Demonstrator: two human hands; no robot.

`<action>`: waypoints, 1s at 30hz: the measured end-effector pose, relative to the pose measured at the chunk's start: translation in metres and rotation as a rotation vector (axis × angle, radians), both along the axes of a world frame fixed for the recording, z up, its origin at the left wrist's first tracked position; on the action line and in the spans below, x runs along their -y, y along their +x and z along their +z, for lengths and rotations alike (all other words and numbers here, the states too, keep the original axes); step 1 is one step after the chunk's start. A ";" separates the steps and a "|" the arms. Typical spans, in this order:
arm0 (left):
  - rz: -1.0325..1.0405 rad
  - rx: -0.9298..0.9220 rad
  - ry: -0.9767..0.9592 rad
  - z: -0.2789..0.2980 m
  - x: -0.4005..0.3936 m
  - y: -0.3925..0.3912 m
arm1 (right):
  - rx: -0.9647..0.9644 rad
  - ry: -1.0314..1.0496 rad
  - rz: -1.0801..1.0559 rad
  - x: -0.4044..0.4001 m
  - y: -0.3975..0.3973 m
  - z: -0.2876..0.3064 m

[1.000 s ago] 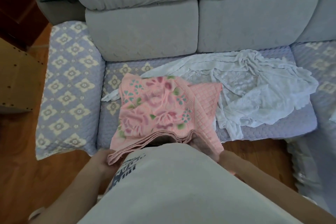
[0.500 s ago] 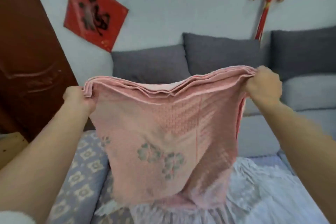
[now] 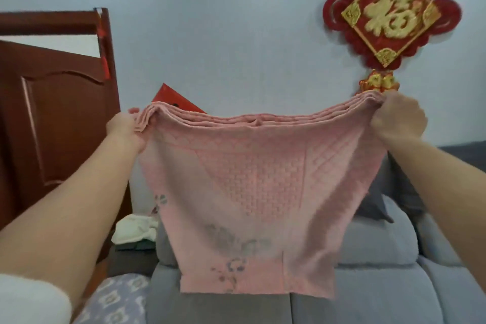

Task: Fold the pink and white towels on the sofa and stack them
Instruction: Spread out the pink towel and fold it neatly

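Overhead-worn head view, single frame. Held aloft in front of the pale wall (image 3: 236,21) is the pink woven towel with a faded flower print (image 3: 257,192), already doubled into several layers whose edges bunch along its top. The left hand (image 3: 126,131) pinches the upper left corner with curled fingers; the right hand (image 3: 399,121) grips the upper right corner likewise. The towel hangs freely, its lower edge clear of the grey upholstered sofa backrest (image 3: 368,258) behind it.

Progress, as judged: the pink towel appears partly folded, with at least a further fold and laying down to come; no stack can be seen. The white towel named in the task is not in frame, so its state cannot be told.

Surroundings: a brown wooden door (image 3: 52,126) at left, a red and gold knot ornament (image 3: 389,16) on the wall, a red paper square (image 3: 173,98) mostly hidden behind the towel, and a pale crumpled cloth (image 3: 134,230) beside the sofa, whose identity is unclear. The sofa seat lies below the frame; a patterned lilac cover (image 3: 115,297) shows only at the bottom edge.
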State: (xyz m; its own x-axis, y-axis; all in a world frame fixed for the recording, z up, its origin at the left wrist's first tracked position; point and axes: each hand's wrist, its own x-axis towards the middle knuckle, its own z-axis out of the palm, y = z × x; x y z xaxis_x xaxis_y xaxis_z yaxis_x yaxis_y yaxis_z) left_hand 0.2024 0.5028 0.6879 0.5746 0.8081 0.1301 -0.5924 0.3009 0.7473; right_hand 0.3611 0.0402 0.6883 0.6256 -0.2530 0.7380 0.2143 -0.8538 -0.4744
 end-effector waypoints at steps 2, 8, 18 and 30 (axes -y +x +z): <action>-0.051 0.315 -0.134 0.012 -0.003 0.004 | 0.196 0.127 -0.002 0.001 0.000 0.013; -0.164 0.537 0.253 0.073 0.002 0.010 | 0.399 0.401 0.020 0.005 -0.004 0.086; 0.062 -0.250 0.223 0.003 0.012 0.110 | -0.037 0.143 -0.166 0.054 0.068 -0.009; -0.620 0.008 0.250 0.067 0.275 0.231 | 0.293 0.442 -0.520 0.300 -0.046 0.068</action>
State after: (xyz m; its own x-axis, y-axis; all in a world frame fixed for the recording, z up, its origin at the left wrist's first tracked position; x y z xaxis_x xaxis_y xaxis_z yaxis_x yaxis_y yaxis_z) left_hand 0.4330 0.2278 0.7553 0.9211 0.2735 0.2769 -0.3716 0.4061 0.8348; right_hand 0.3149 -0.2595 0.7562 0.1365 -0.7753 0.6166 0.0049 -0.6219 -0.7831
